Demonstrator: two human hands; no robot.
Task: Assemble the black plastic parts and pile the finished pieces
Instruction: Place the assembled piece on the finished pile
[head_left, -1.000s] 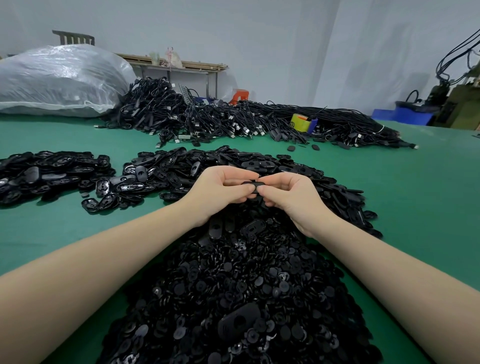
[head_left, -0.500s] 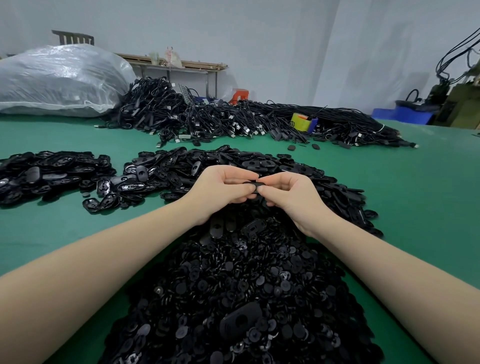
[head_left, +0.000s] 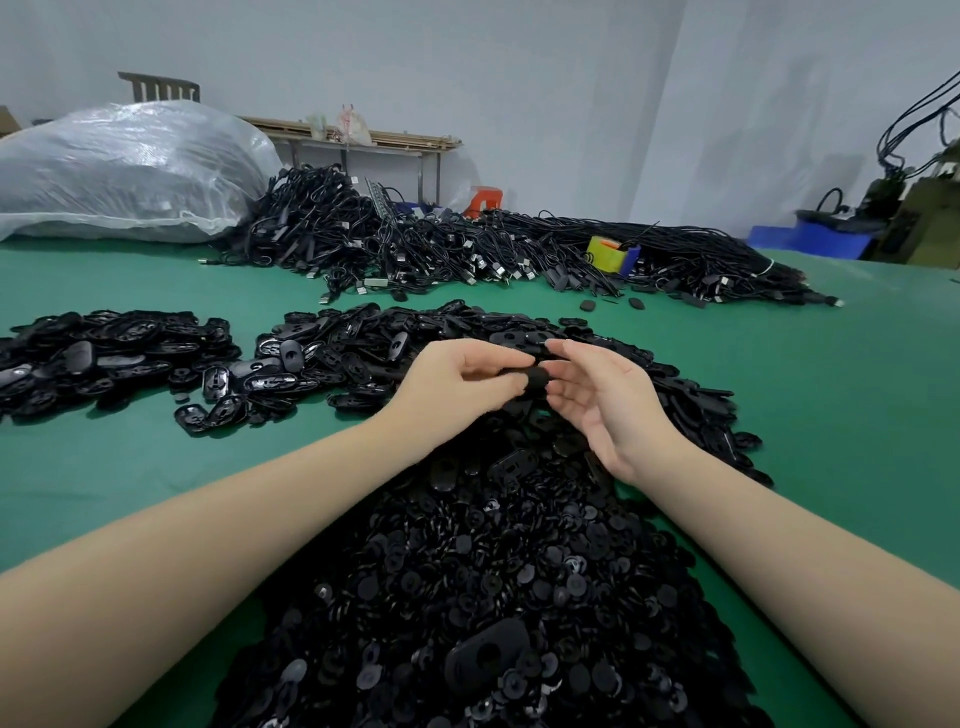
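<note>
Just above the middle of the black heaps, a small black part (head_left: 535, 383) sits pinched in the left hand (head_left: 457, 382), whose fingers curl round it so that it is lifted clear of the loose stock, where it can be turned and checked. Motion blur hides whether it is one piece or two already joined. The right hand (head_left: 605, 400) is beside it, palm up and fingers relaxed, the fingertips (head_left: 558, 349) close to the part; whether they touch it I cannot tell, but they hold nothing, which I read as the hand having let go of the part or being ready to fetch another. Both forearms reach over the near heap (head_left: 493, 582) of small round pieces, kept right under the hands, probably so one can be picked up without reaching. Beyond the hands lies the oval shell heap (head_left: 374, 343), the likely mating stock, equally close. Well to the left, apart from both, sits a separate pile (head_left: 104, 348) of similar oval pieces; its distance suggests finished pieces go there, though that is a guess. All this rests on a green table (head_left: 831, 415). Farther off lie tangled cables (head_left: 467, 249), a yellow tape roll (head_left: 605, 253), a clear plastic sack (head_left: 119, 171) at far left, and blue bins (head_left: 810, 239) at far right.
</note>
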